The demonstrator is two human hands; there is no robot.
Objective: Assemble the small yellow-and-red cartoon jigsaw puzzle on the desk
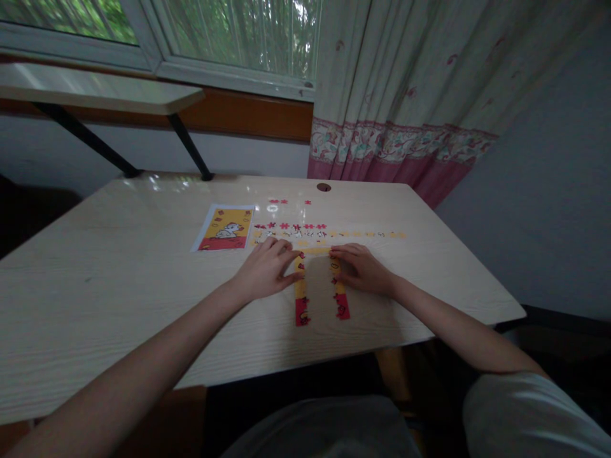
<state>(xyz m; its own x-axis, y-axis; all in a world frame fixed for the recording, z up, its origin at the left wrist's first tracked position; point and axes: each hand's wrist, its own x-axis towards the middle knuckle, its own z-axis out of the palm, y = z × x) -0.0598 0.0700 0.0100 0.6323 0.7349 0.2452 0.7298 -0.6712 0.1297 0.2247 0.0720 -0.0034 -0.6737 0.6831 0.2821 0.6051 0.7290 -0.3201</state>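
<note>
A partly built jigsaw frame lies on the pale wooden table: a left edge strip and a right edge strip, both yellow with red lower ends, joined by a yellow top strip. My left hand rests flat beside the left strip, its fingertips pressing at the top left corner. My right hand lies on the top right corner, fingers stretched onto the pieces. Neither hand holds a piece.
Loose red and yellow puzzle pieces lie in rows beyond the frame. A reference picture in yellow and red sits to the left. A cable hole is near the far edge. A curtain hangs behind; a shelf stands at far left.
</note>
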